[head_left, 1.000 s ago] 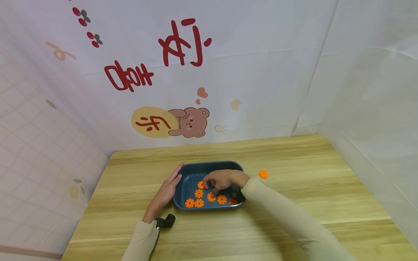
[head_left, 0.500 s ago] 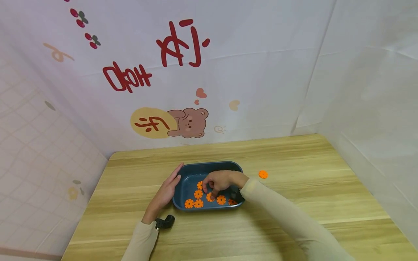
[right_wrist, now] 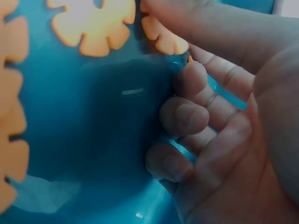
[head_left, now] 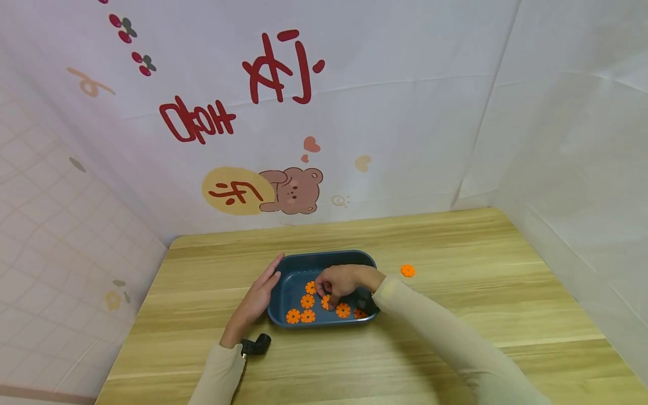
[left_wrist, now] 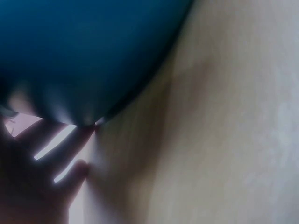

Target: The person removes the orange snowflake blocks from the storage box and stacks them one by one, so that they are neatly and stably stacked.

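A dark blue tray stands on the table, with several flat orange notched interlocking discs on its floor. My left hand lies with straight fingers against the tray's left wall. Its fingers look dark beneath the tray's side in the left wrist view. Inside the tray, my right hand holds an orange disc between curled thumb and index finger; the hand partly hides it. Another disc lies just left of the index finger. In the right wrist view, the thumb covers part of a disc.
One loose orange disc lies on the wooden table right of the tray. A black wrist mount sits by the left wrist. Printed white sheeting rises behind the table and at both sides.
The disc at my right thumb has shifted slightly up and to the right in the tray. My left hand and the tray stay put.
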Demonstrator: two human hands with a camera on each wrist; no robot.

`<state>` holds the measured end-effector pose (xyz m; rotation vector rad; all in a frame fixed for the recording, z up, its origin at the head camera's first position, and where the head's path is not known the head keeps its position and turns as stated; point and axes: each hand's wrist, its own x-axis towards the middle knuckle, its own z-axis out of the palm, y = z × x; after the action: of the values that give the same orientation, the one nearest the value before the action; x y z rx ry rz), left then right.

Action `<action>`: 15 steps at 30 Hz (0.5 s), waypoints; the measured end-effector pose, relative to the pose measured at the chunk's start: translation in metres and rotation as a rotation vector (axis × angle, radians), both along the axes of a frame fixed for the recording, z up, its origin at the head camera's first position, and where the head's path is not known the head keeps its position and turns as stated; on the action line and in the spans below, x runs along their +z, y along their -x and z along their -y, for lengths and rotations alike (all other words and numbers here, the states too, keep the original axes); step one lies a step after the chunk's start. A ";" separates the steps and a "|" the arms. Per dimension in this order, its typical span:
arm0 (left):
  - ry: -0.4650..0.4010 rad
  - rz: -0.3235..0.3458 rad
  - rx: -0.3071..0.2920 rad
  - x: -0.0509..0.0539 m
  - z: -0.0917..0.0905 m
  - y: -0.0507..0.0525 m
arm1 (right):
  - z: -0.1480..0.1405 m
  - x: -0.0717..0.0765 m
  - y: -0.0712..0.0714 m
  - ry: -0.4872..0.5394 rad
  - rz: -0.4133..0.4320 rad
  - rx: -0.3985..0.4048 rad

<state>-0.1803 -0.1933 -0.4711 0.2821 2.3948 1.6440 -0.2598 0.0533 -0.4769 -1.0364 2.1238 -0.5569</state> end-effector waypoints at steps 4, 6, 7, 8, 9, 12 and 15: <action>-0.004 0.004 0.002 0.000 0.000 0.001 | -0.002 0.003 0.002 0.036 -0.009 -0.005; -0.003 -0.008 0.005 -0.004 0.000 0.002 | -0.004 0.005 0.003 0.066 -0.011 -0.011; -0.001 -0.008 0.005 -0.004 0.000 0.001 | -0.005 0.005 0.003 0.080 -0.005 -0.017; 0.000 -0.008 0.004 -0.003 0.000 0.001 | -0.006 0.006 0.004 0.092 0.001 -0.028; 0.002 -0.008 0.004 -0.003 -0.001 0.000 | -0.007 0.008 0.004 0.102 0.013 -0.042; 0.012 0.000 0.003 0.004 -0.002 -0.002 | -0.009 0.013 0.006 0.137 0.045 -0.089; 0.013 0.004 0.008 0.005 -0.002 -0.003 | -0.012 0.023 0.006 0.179 0.070 -0.115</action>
<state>-0.1777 -0.1912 -0.4665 0.2675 2.4063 1.6296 -0.2659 0.0651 -0.4541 -0.9799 2.1101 -0.8404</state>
